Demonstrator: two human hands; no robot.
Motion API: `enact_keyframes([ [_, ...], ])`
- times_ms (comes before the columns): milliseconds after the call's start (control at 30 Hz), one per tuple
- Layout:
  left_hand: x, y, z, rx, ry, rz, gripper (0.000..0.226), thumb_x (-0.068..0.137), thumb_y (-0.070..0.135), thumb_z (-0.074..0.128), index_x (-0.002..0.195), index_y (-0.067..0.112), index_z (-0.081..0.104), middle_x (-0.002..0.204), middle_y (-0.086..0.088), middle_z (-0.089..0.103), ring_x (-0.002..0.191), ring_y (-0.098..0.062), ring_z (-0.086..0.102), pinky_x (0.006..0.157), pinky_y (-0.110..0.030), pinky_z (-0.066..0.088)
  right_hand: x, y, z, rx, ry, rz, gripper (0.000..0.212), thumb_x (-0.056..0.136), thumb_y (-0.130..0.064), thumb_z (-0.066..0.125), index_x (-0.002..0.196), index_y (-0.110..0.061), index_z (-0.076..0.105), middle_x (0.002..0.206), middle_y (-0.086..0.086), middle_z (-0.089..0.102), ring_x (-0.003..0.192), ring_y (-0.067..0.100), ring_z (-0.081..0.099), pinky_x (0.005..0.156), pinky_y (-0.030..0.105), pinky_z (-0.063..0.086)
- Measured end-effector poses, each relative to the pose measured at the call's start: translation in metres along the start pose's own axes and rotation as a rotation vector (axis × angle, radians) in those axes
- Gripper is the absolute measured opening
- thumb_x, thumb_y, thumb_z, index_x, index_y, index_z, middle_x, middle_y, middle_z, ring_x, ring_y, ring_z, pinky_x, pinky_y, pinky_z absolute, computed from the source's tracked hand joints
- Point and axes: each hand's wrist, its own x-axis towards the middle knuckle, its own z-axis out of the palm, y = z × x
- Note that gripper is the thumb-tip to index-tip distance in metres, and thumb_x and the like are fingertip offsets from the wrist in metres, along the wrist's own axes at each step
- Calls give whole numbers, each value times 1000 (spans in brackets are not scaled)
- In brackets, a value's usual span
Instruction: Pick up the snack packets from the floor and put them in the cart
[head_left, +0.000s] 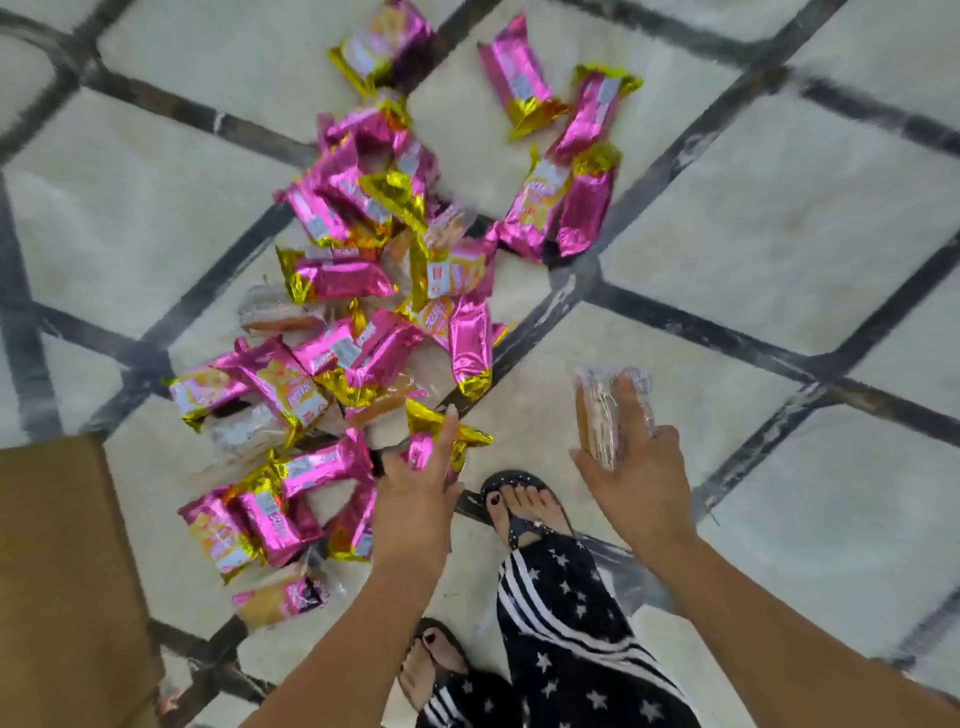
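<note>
Several pink and gold snack packets (363, 291) lie scattered in a heap on the white tiled floor (779, 234), mixed with a few clear-wrapped ones. My left hand (415, 488) is at the near edge of the heap, fingers closed around a pink and gold packet (441, 436). My right hand (639, 478) holds a clear-wrapped packet (602, 410) just above the floor, to the right of the heap. No cart is recognisable in view.
A brown flat-sided object (62, 582) fills the lower left corner. My feet in black sandals (519, 506) stand just below the hands. A small separate group of packets (566, 156) lies at the upper right of the heap. Dark lines cross the tiles.
</note>
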Motion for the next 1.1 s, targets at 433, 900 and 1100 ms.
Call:
enact_keyframes([
  [433, -103, 120, -274, 21, 269, 89, 89, 89, 69, 46, 143, 56, -23, 98, -17, 54, 89, -34, 54, 79, -41, 47, -139, -147, -246, 151, 164, 6, 86, 82, -66, 58, 147, -55, 2, 102, 6, 45, 88, 27, 56, 72, 31, 47],
  [900, -346, 88, -388, -337, 241, 346, 84, 89, 57, 59, 149, 57, 1, 121, -16, 50, 102, -30, 51, 78, -31, 39, -413, -163, -312, 429, 414, 97, 77, 82, -61, 61, 143, -62, 13, 115, 0, 55, 109, 20, 55, 91, 33, 46],
  [1100, -431, 66, -390, -361, 166, 378, 90, 85, 55, 64, 146, 61, -2, 100, -2, 52, 88, -25, 56, 74, -39, 49, -507, -133, -301, 593, 447, 205, 75, 84, -59, 62, 142, -63, 15, 111, -4, 51, 103, 15, 50, 85, 32, 42],
])
